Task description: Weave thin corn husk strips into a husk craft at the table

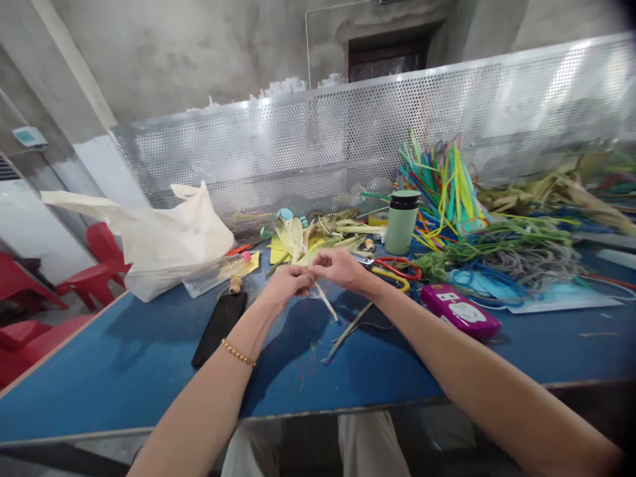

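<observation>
My left hand (288, 286) and my right hand (340, 268) meet above the blue table (293, 377), fingertips nearly touching. Both are closed in a pinch on a pale, dry husk strip (326, 302), whose loose end slants down below the fingers. Just behind the hands a bunch of pale husk leaves (294, 238) spreads upward; whether it joins the strip is hidden by my fingers. Another dry strip (348, 332) lies on the table below my right wrist. Scissors with red handles (405, 267) rest to the right of that wrist.
A black phone (219, 329) and a white bag (169, 242) lie left. On the right are a green tumbler (401, 224), a purple packet (461, 311), green cords (511, 242) and colourful pipe cleaners (447, 185). A perforated metal panel (298, 146) stands along the back.
</observation>
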Motion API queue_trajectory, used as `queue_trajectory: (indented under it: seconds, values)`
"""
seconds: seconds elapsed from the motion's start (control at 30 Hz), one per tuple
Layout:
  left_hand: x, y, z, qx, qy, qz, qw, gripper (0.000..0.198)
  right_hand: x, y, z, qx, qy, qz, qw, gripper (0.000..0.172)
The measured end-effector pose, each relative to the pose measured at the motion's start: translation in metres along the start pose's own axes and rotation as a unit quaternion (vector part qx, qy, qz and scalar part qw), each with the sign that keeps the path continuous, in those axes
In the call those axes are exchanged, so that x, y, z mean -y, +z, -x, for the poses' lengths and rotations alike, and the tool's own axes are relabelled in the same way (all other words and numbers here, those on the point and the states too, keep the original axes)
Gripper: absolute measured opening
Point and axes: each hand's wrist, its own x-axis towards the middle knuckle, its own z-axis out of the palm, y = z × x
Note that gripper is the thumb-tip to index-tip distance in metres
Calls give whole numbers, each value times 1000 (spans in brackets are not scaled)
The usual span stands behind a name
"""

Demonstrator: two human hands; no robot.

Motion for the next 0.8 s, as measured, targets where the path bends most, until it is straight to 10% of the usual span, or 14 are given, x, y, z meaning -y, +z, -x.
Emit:
queue_trajectory:
  seconds: [0.6,0.8]
  values:
    - [2,-2,-2,2,2,50,999,9,4,15,3,-78,67,-68,992,16]
    - [4,-3,-4,-34,-13,110,993,18,3,5,1,-19,57,-83,995,30]
